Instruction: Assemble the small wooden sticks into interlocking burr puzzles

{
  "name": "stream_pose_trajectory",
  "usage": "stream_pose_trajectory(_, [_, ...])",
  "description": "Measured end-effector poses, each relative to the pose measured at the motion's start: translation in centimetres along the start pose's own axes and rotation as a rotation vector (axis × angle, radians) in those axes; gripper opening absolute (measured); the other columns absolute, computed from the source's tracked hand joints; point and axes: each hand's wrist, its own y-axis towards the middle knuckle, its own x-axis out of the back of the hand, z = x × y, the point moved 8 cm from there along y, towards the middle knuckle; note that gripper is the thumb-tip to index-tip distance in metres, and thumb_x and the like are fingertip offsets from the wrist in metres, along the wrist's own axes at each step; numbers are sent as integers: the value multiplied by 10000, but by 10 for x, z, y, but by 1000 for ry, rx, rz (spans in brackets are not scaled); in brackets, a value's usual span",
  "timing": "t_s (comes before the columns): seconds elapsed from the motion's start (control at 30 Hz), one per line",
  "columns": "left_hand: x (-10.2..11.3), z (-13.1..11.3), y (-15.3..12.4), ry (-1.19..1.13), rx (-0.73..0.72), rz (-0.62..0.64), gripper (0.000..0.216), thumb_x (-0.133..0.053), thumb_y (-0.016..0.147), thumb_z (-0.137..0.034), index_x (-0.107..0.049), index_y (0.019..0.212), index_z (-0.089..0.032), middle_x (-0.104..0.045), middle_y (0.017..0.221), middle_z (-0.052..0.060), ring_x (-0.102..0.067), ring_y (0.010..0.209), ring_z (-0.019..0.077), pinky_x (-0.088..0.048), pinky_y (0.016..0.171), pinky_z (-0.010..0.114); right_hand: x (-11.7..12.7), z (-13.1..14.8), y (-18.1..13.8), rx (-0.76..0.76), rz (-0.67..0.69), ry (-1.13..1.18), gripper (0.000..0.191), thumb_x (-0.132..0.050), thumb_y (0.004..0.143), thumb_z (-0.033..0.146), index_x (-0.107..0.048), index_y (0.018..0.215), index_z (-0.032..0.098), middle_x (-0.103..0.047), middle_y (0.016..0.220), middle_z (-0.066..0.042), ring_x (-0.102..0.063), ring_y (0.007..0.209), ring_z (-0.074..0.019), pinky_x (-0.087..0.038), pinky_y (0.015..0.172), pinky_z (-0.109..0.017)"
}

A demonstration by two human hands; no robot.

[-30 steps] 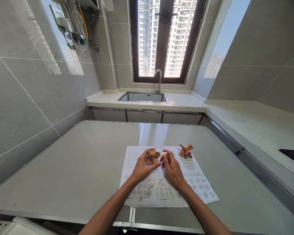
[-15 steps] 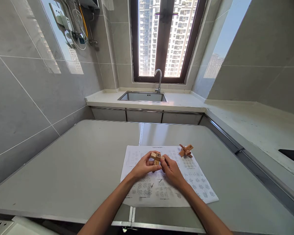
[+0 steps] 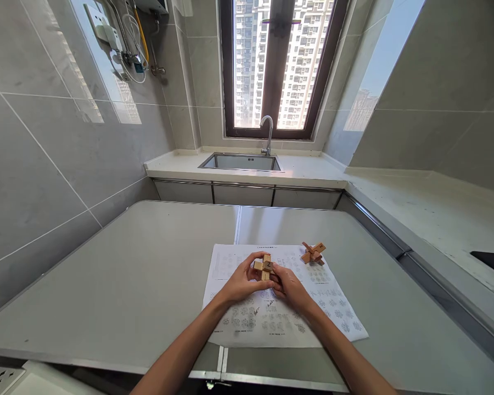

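A small light-brown wooden interlocking block puzzle [image 3: 264, 266], short square bars crossed into a knot, is held just above the white printed diagram sheet [image 3: 337, 315] near the grey bench [image 3: 127, 274] front edge. Left hand [image 3: 241, 282] and right hand [image 3: 290, 286] fingers pinch it from both sides

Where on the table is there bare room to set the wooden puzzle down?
Bare table lies left of the instruction sheet, and beyond it toward the sink. The sheet is crowded: left hand and right hand hold the wooden puzzle; a second puzzle sits top right.
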Motion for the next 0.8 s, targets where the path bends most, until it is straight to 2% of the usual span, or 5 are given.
stream_pose_trajectory(0.17, [-4,-10,-3,79,-45,-1,699,-874,763,-362,-545,1371,-258,-634,1090,46,-642,960,194,-506,916,331,-3,2,-2,-64,32,74,498,-509,932,666,-395,695,242,-277,536,113,-148,433,-72,-135,393,-217])
stream_pose_trajectory(0.3, [-1,-7,-2,119,-62,-17,722,-848,794,-356,-517,1429,-260,-648,1121,61,-642,975,199,-512,922,338,-6,4,-3,-70,35,98,504,-523,931,664,-424,682,237,-315,487,107,-224,408,-77,-214,410,-219])
stream_pose_trajectory(0.4, [9,1,0,130,-56,-99,772,-843,799,-351,-482,1478,-288,-622,1283,89,-640,976,184,-518,915,341,-3,1,-1,-80,11,202,487,-522,935,669,-488,726,230,-360,490,94,-272,406,-90,-261,421,-231])
stream_pose_trajectory(0.57, [26,12,1,135,-6,-266,683,-818,812,-365,-518,1422,-294,-524,1460,130,-620,821,111,-518,840,329,26,-2,7,-68,-132,432,372,-615,917,563,-554,781,222,-339,560,90,-261,428,-94,-266,409,-234])
stream_pose_trajectory(0.8, [22,14,3,173,52,-246,530,-799,812,-407,-602,1265,-214,-597,1353,128,-625,796,118,-497,741,275,53,-2,13,10,-230,501,336,-672,872,525,-526,764,242,-297,591,90,-293,438,-109,-300,408,-248])
